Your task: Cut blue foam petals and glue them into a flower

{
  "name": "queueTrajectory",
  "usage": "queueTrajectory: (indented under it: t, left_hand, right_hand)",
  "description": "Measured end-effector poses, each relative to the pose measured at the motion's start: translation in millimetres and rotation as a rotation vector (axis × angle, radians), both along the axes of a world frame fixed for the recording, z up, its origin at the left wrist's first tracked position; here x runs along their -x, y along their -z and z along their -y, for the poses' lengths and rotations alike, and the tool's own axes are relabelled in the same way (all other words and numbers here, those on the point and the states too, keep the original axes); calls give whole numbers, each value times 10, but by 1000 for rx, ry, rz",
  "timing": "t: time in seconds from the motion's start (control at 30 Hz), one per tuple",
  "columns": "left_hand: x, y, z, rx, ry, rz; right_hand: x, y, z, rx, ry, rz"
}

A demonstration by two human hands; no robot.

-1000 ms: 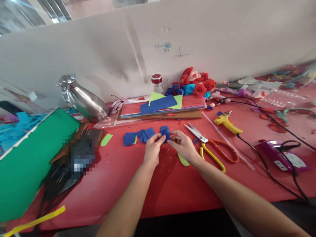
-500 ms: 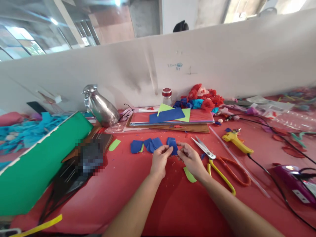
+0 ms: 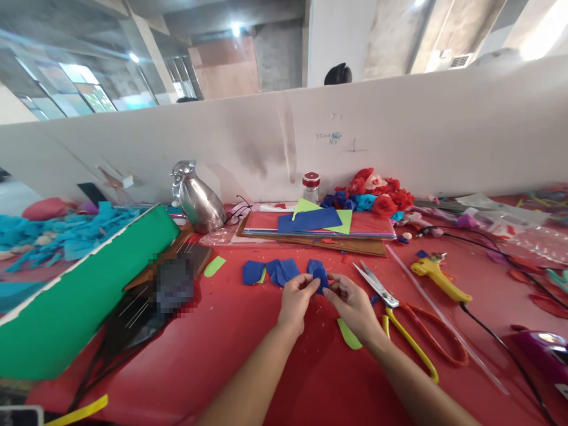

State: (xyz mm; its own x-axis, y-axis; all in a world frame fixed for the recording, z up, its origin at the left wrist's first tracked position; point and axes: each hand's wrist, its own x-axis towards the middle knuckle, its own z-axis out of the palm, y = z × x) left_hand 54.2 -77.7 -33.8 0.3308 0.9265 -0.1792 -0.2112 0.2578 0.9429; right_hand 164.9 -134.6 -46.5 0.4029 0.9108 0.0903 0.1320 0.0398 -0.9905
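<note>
A small piece of dark blue paper (image 3: 320, 280) is pinched between my two hands, just above the red table. My left hand (image 3: 296, 300) grips its left edge with thumb and forefinger. On its right side, the fingers of my right hand (image 3: 352, 303) close on it. Another blue piece (image 3: 315, 265) lies right behind the held one. To the left rest several cut blue paper pieces (image 3: 284, 272), with a bit of light green showing under them. A light green paper piece (image 3: 349, 335) lies beneath my right wrist. Scissors (image 3: 384, 293) with yellow and orange handles lie open to the right.
A yellow glue gun (image 3: 441, 280) with a black cord lies at right. Behind my hands is a paper stack (image 3: 319, 231), with paper flowers (image 3: 377, 192), a jar (image 3: 311, 188) and a metal jug (image 3: 199, 201) near the white partition. A green box (image 3: 89, 307) stands left.
The whole view has shifted, so things appear lower and slightly to the right. Both hands still hold the blue paper, and its upper end now looks more bent between the fingers.
</note>
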Motion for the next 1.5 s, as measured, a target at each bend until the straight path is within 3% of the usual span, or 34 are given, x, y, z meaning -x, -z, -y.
queueTrajectory:
  t: [0.3,0.5,0.8,0.97,1.33,1.5]
  left_hand:
    - [-16,-50,47,22,42,72]
    - [-6,-93,55,-52,53,18]
    - [-24,-206,-59,-149,129,-205]
    - [11,-213,-105,-165,202,-219]
    - [48,-165,-32,-91,150,-83]
    - [47,-137,-38,-129,80,-84]
  right_hand:
    - [3,-102,-6,-8,28,-220]
    - [10,-165,-10,49,11,-431]
    - [-3,-152,-38,-1,24,-396]
    - [14,-126,-25,-29,30,-287]
    - [-6,-114,-20,-10,58,-276]
    - [36,-139,-11,-20,-18,-263]
